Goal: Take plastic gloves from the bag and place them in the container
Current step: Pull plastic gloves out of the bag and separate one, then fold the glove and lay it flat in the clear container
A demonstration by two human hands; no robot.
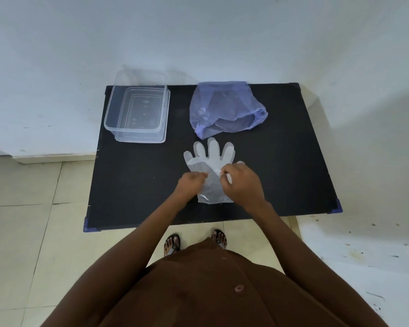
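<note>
Your two hands pinch a clear plastic glove laid flat on the black surface.

Nearest you, your left hand (191, 182) and right hand (240, 179) meet over the middle of the glove (211, 159), each with fingertips closed in a pinching grip on the thin film around its palm area. The glove lies flat on the surface (139, 185), cuff toward you and its fingers spread and pointing away. Just beyond those fingers sits the bluish plastic bag (224, 109), crumpled, its open mouth turned toward the glove. To the left of the bag, well apart from it, the clear container (137, 112) stands upright near the far left corner of the surface, lidless; you cannot tell whether any gloves lie inside it.
</note>
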